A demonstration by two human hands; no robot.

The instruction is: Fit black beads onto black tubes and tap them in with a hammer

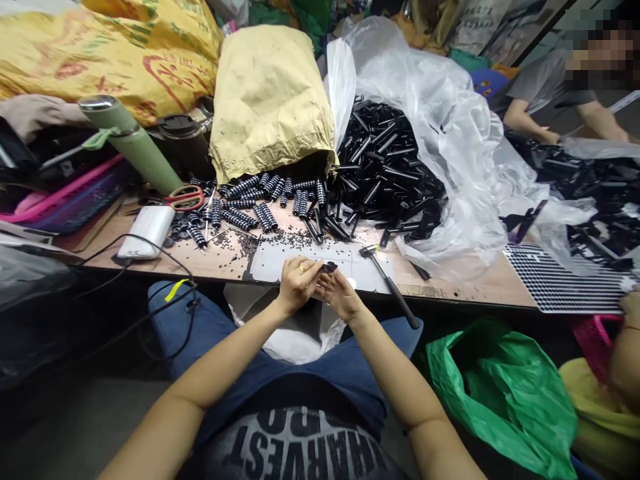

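The wooden workbench (470, 285) carries a grey sheet (267, 261) at its near edge. A hammer (389, 275) lies rightward, its handle passing over this edge. Toward the left end are a white power bank (147, 232) and red-handled scissors (186, 195); ribbed rods (265, 216) lie farther in, before a paper sack (273, 100).

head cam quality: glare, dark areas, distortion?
Head view: sheen on the clear plastic bag; deep shadow below the table at lower left; apparent wide-angle stretch toward the corners; dark piece at the left hand lacks detail.
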